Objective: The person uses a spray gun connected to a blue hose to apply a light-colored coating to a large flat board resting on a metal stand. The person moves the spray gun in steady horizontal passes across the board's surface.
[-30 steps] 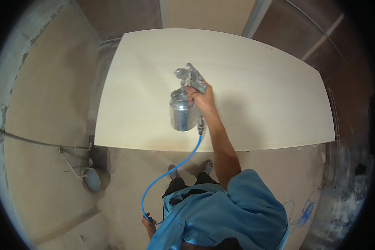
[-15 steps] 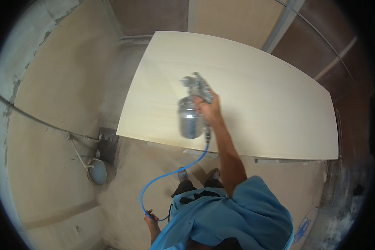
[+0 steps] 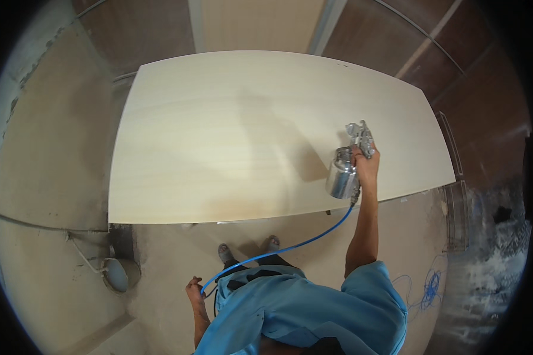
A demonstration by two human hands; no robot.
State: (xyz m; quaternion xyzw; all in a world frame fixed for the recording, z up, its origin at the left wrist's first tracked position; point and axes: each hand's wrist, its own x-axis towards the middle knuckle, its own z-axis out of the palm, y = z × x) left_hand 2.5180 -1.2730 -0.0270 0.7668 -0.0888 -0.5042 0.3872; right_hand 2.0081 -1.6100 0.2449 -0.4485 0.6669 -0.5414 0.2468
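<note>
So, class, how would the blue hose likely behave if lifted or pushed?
The blue hose probably bends easily: it curves smoothly between the spray gun and the left hand. Being thin, it is likely light for its length.

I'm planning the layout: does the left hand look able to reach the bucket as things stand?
Probably not without stooping or stepping: the bucket stands low by the wall, apart from the left hand, which holds the blue hose.
</note>
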